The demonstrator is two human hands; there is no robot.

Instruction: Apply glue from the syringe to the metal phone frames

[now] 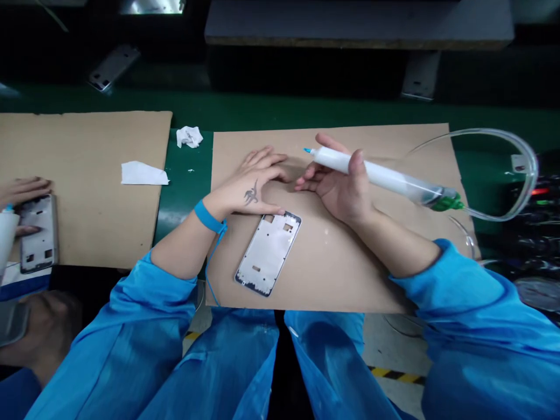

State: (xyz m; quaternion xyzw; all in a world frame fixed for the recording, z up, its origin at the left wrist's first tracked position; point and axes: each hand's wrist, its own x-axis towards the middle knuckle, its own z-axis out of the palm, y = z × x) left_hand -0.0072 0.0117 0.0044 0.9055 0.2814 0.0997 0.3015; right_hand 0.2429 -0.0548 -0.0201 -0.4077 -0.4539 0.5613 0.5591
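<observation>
A phone middle frame [268,254] lies at a slant on a cardboard sheet [350,274], its flat silvery-white face up, with small cutouts. My left hand [251,184], a blue wrist strap [209,217] at its wrist, rests beyond the frame with fingers stretched out. Its thumb tip is at the frame's far edge; whether it presses there I cannot tell. Between thumb and index finger, my right hand [343,189] holds a white dispensing syringe [380,175] above the cardboard. Its blue tip points left, and a clear tube [527,169] leaves its green rear fitting.
Crumpled tissue [189,137] lies on the green bench [184,201]. Left of it, a paper piece [143,174] overlaps another cardboard sheet [109,227]. A co-worker's hand [26,189] touches another phone frame [40,233]. A raised shelf [359,23] spans the back; dark equipment [536,233] stands right.
</observation>
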